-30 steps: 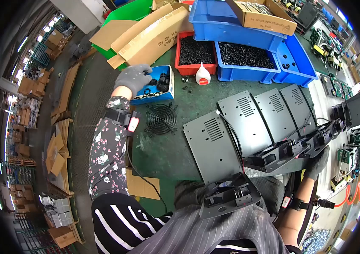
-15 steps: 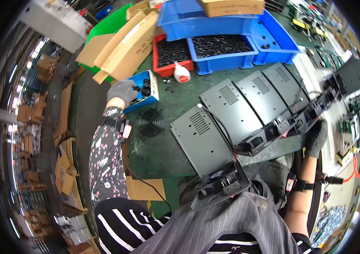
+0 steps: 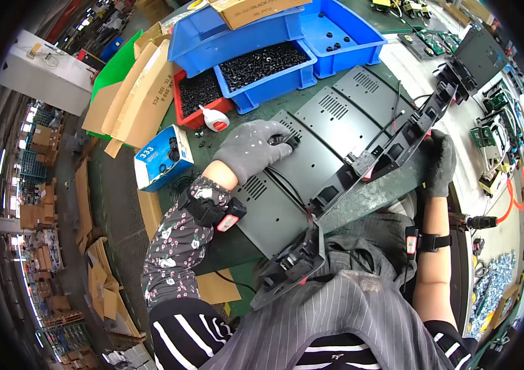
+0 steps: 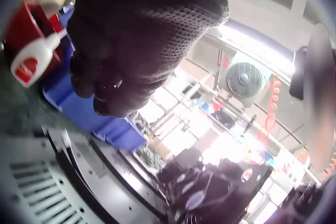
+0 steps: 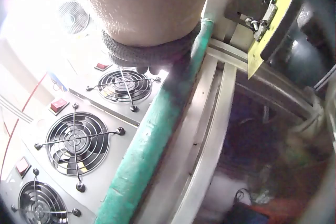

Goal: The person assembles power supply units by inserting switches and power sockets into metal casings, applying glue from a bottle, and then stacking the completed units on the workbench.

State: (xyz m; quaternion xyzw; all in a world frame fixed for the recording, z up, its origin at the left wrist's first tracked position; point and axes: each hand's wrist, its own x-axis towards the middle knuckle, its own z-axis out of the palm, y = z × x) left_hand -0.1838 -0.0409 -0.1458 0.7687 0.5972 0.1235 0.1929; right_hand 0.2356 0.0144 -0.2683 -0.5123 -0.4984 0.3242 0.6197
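My left hand (image 3: 252,148), in a grey glove, is over the slotted end of a flat dark metal panel (image 3: 311,157). Its curled fingers and thumb pinch a small black part, mostly hidden by the glove; the left wrist view shows the bent gloved fingers (image 4: 113,90). My right hand (image 3: 440,163), also gloved, rests at the table's edge (image 3: 391,191) beside the upright ends of the panels. In the right wrist view the forearm hides most of that hand beyond its glove cuff (image 5: 152,56). Several panels lie side by side, with cables and fan guards (image 5: 77,142) on their upright ends.
A small blue box (image 3: 157,163) of black fittings stands left of my left hand. Behind are a white bottle (image 3: 215,119), a red bin (image 3: 178,105) and a blue bin (image 3: 255,95) of small black parts. Circuit boards (image 3: 499,132) lie at the right.
My left hand has left the small blue box and moved right, over the panels, with a small black part. The head view has turned. My right hand stays by the table edge.
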